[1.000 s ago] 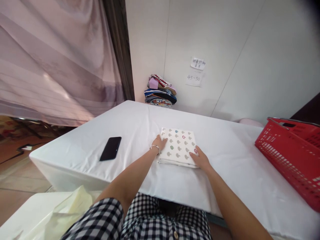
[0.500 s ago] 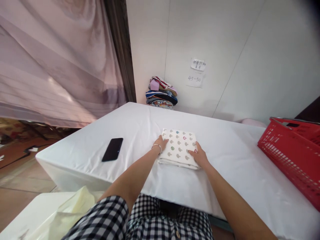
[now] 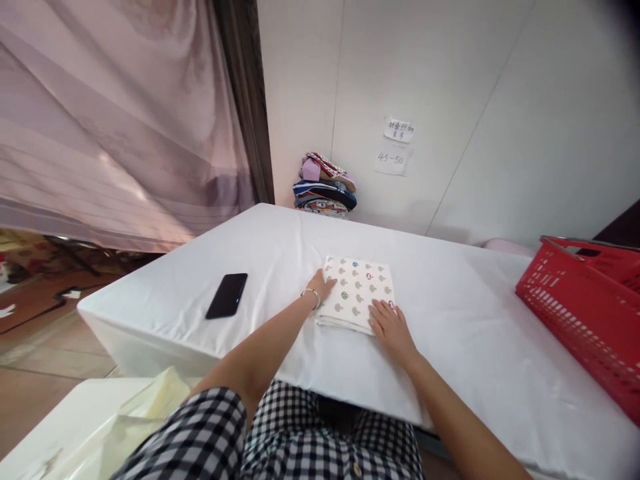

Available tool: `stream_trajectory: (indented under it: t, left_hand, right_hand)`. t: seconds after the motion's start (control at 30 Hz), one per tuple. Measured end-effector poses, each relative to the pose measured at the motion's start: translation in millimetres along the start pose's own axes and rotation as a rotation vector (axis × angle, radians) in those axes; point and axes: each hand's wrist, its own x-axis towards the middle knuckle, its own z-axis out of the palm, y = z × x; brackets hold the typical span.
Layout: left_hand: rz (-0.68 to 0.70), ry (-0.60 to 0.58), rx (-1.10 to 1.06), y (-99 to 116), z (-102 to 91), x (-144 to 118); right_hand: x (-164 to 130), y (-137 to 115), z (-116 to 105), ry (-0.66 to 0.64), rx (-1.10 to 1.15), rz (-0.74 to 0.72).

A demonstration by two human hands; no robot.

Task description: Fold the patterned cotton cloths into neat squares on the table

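A folded white cloth printed with grey mushroom-like shapes and a few coloured ones lies flat on the white-covered table. At its left edge is my left hand, closed on the side with the thumb on top; the other fingers are partly hidden. My right hand rests palm down over the near right corner, its fingers stretched out on the upper layer. Loose layer edges show along the cloth's near side.
A black phone lies left on the table. To the right stands a red plastic basket. Several folded fabrics are stacked by the wall, near a paper sign. A pale yellow bag sits on a white surface at lower left.
My right hand has shifted from the cloth's right edge to its near right corner and now lies flat. My left hand stays at the left edge.
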Motion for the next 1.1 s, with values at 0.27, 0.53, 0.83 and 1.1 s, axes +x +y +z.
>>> stream_trajectory:
  t: [0.27, 0.53, 0.83, 1.1]
  left_hand:
    - [0.509, 0.157, 0.059, -26, -6.3, -58]
    - [0.811, 0.012, 0.205, -39, -20.1, -81]
    - [0.853, 0.068, 0.294, -25, -18.4, -85]
    - [0.980, 0.061, 0.316, -40, -15.6, -97]
  right_hand:
    - [-19, 1, -3, 0.184, 0.044, -0.162]
    - [11, -17, 0, 0.185, 0.127, -0.266]
    - [3, -21, 8, 0.318, 0.131, -0.236]
    - [-5, -18, 3, 0.221, 0.095, -0.301]
